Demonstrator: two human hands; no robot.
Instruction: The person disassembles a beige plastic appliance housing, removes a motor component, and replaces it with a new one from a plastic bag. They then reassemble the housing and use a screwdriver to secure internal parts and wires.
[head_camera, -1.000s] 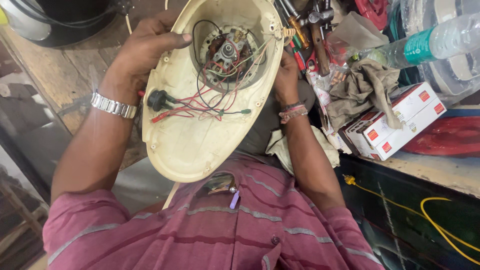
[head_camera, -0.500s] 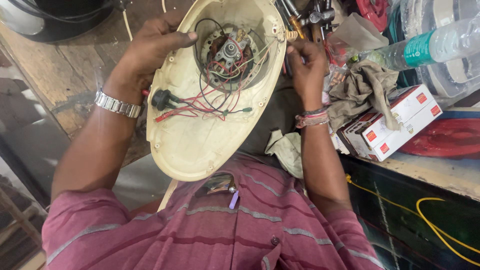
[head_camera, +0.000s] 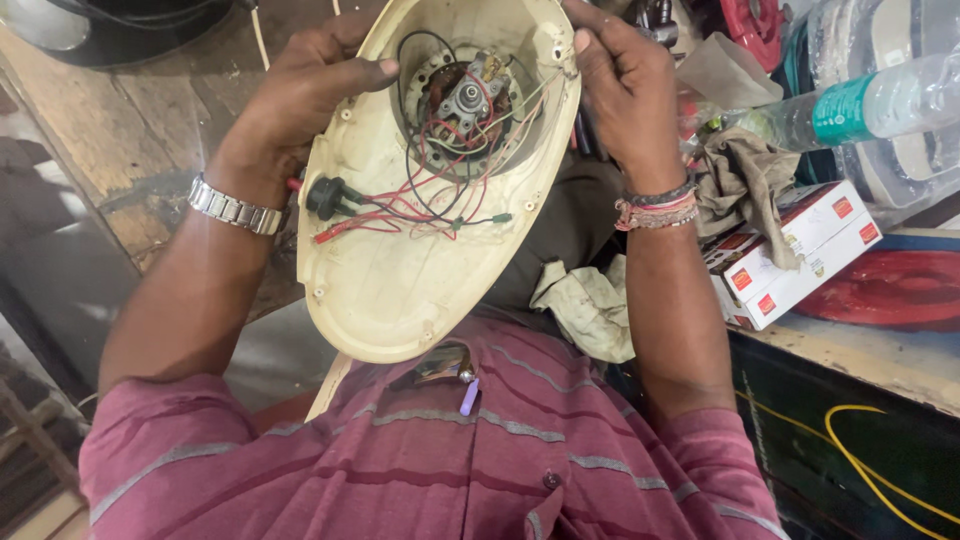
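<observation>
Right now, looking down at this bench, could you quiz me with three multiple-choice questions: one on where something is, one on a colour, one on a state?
1. Where does the left hand grip the casing?
A. its left rim
B. its bottom tip
C. nowhere

2. What colour is the bottle's band?
A. yellow
B. green
C. black

3. How is the casing?
A. closed with a lid
B. open, motor and wires bare
C. broken in two pieces

Answers:
1 A: the thumb lies over the left rim, while the right hand holds the top right edge.
2 B: a green band wraps the clear bottle.
3 B: the hollow inside faces the camera, with red and black wires and the motor showing.
</observation>
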